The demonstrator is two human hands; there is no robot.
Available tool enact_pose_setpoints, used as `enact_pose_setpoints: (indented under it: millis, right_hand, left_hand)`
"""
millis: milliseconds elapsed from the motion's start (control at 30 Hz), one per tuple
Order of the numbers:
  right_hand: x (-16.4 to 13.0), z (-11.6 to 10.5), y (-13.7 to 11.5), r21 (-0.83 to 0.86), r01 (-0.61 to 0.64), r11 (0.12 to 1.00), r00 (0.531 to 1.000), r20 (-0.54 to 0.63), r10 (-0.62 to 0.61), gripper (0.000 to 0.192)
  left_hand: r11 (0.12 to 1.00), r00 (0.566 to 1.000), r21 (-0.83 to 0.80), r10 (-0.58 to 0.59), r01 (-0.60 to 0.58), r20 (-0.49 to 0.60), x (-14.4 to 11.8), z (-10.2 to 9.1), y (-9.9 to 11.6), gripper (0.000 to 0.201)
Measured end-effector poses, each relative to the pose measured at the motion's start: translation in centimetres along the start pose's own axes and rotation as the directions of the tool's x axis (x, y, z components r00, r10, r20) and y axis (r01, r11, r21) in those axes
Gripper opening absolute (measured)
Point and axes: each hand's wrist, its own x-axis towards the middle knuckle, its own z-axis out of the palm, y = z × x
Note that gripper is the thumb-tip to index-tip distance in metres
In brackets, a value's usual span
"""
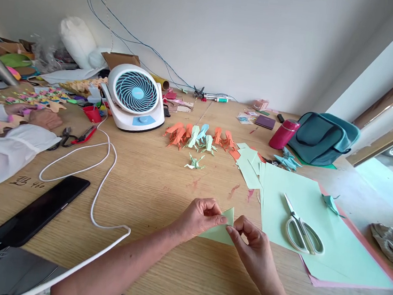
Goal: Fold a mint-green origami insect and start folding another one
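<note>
A pale green sheet of paper point(220, 235), partly folded, lies at the front of the table between my hands. My left hand point(202, 218) pinches its raised upper part between thumb and forefinger. From the other side, my right hand point(250, 239) grips the paper's right edge with thumb and fingertips. Beyond them sits a small green folded paper figure point(195, 162). Farther back stand several orange point(176, 134), green and blue folded paper figures in a cluster. Small cut green sheets point(249, 167) are piled to the right.
White-handled scissors point(303, 233) rest on large green sheets point(344, 249) at the right. Behind are a red bottle point(283, 134) and a teal bag point(325, 138). A white fan point(136, 98), its cable and a black phone point(40, 210) occupy the left, where another person's hands point(42, 116) work.
</note>
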Motion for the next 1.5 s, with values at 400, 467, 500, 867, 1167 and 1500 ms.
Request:
enact_pose_setpoints:
  millis: [400, 467, 500, 867, 1167, 1500]
  right_hand:
    - [-0.1, 0.4, 0.0, 0.001, -0.005, 1.000, 1.000, 0.020, 0.005, 0.039]
    - [-0.2, 0.5, -0.1, 0.011, 0.000, 1.000, 0.999, 0.033, 0.000, 0.038]
    - [-0.2, 0.5, -0.1, 0.015, 0.002, 1.000, 0.999, 0.041, -0.003, 0.038]
    - [-0.3, 0.8, 0.3, 0.005, 0.042, 0.999, 0.997, 0.064, -0.042, 0.031]
    - [-0.6, 1.3, -0.1, -0.008, 0.053, 0.999, 0.989, 0.142, -0.051, 0.031]
    - [-0.5, 1.1, 1.5, 0.154, -0.131, 0.979, 0.987, 0.113, 0.114, 0.037]
  left_hand:
    - [0.976, 0.996, 0.198, 0.094, -0.092, -0.004, -0.5, 0.2, 1.1, 0.028]
    - [0.980, 0.999, 0.190, 0.052, -0.054, 0.016, -0.5, 0.2, 1.4, 0.028]
    - [0.983, 0.999, 0.183, 0.031, -0.033, 0.017, -0.6, 0.3, 1.5, 0.029]
    - [0.994, 0.996, 0.072, -0.085, 0.087, -0.030, -0.6, 0.2, 0.5, 0.036]
    - [0.990, 0.992, -0.125, -0.083, 0.071, -0.099, -0.6, 0.0, 1.8, 0.032]
    - [0.995, 0.998, -0.103, -0.007, 0.001, -0.061, 0.0, -1.2, 2.1, 0.040]
